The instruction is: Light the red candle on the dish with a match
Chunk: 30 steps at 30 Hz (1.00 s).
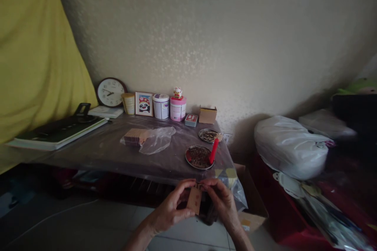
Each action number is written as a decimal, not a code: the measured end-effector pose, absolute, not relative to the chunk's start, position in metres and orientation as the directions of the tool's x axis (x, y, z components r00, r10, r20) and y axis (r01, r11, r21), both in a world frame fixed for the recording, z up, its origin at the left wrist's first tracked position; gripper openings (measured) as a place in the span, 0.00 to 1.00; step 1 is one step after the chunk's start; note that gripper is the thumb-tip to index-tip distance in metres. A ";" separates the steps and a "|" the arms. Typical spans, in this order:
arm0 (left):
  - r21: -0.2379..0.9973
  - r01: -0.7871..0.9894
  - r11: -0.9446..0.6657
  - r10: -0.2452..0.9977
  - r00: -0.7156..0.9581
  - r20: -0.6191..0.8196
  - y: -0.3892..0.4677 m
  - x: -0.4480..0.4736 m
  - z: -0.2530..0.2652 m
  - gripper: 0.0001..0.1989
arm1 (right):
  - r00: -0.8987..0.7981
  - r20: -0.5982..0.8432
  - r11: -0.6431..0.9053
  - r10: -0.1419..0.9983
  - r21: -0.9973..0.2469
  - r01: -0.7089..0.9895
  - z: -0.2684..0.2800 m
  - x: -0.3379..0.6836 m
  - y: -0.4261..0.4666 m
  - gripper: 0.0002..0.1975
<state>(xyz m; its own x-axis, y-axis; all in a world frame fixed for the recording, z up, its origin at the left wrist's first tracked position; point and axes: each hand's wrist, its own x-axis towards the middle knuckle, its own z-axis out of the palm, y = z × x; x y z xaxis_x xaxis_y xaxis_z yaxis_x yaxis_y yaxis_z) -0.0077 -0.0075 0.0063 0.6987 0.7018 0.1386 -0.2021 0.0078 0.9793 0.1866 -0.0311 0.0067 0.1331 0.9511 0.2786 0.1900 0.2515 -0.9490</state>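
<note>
My left hand (172,204) grips a small tan matchbox (194,200) by its long edges, in front of the table's near edge. At the box's upper end, the fingers of my right hand (220,200) are pinched together; what they hold there is too small to make out. Beyond my hands, a lit-looking red candle (214,150) leans upright in a round metal dish (200,166) with dark bits in it. Behind that lies a second metal dish (203,139) with several matchsticks (210,135). More matchboxes (136,136) sit stacked in a clear plastic bag (157,140).
A plastic sheet covers the table (97,149). Along the wall stand a clock (111,92), a framed picture (144,104), two tubs (161,106), a card box (191,120) and an open carton (207,115). White bags (290,145) lie at right; a cardboard box (253,204) stands below.
</note>
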 end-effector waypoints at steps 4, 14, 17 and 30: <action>0.977 -0.213 0.013 0.696 0.703 0.144 -0.008 -0.007 0.007 0.31 | 0.132 0.283 0.252 0.950 -0.944 0.214 0.006 0.186 -0.031 0.11; 0.979 -0.200 0.038 0.697 0.707 0.117 -0.009 -0.006 0.007 0.32 | 0.098 0.296 0.273 0.950 -0.941 0.200 0.009 0.184 -0.032 0.09; 0.977 -0.209 0.040 0.696 0.708 0.123 -0.009 -0.006 0.008 0.32 | 0.100 0.289 0.266 0.952 -0.944 0.195 0.010 0.183 -0.032 0.09; 0.911 -0.382 0.154 0.715 0.679 0.164 -0.003 -0.007 0.008 0.30 | 0.303 0.183 0.244 0.935 -0.954 -0.175 0.012 0.191 -0.028 0.12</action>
